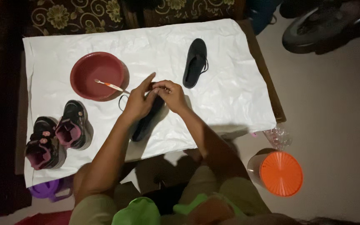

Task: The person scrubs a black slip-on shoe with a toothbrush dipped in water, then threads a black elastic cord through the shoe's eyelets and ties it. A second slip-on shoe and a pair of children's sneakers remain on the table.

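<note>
At the centre of the frame a black rubber flip-flop sandal point(146, 121) is clamped at its strap end between the left hand point(137, 102) and right hand point(171, 94), pressed together, so it could be dropped if the pinch slackens.

Both forearms bare, no sleeves, rings or watch visible. Khaki-olive trousers point(213, 187) at lower frame. Bright green cloth point(140, 212) at bottom centre, garment kind unclear.
</note>
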